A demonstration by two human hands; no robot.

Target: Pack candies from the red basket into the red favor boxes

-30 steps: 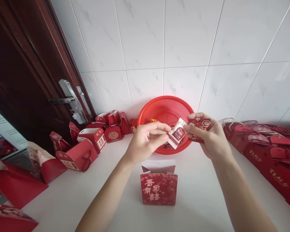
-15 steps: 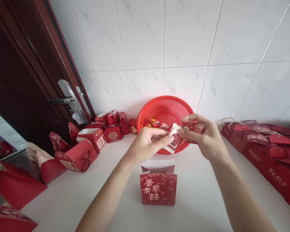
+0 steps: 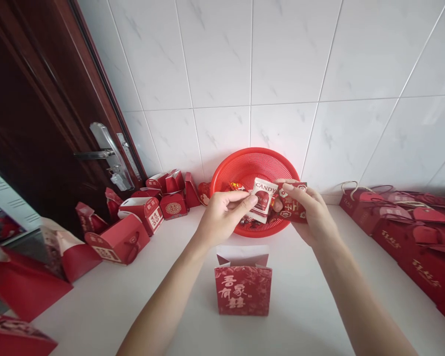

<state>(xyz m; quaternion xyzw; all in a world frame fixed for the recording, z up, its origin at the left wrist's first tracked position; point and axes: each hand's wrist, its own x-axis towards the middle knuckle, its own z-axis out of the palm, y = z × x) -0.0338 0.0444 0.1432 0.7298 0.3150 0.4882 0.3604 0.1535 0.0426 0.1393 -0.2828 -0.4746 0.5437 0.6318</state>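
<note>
My left hand pinches a wrapped candy, its white and red wrapper printed "CANDY" facing me. Close beside it, my right hand grips a flat red packet with a flower pattern. Both hands are over the near part of a red plastic colander, where several wrapped sweets lie, partly hidden by the hands. Below the hands, a red paper gift box with white lettering stands upright on the white table, its top open.
Several red gift boxes line the left side near a dark wooden door with a metal handle. Along the right edge stand rows of red bags with cord handles. A white tiled wall rises behind the colander.
The candy has come away from my right fingers into my left hand and now shows its printed front. My right hand has turned the red packet more upright.
</note>
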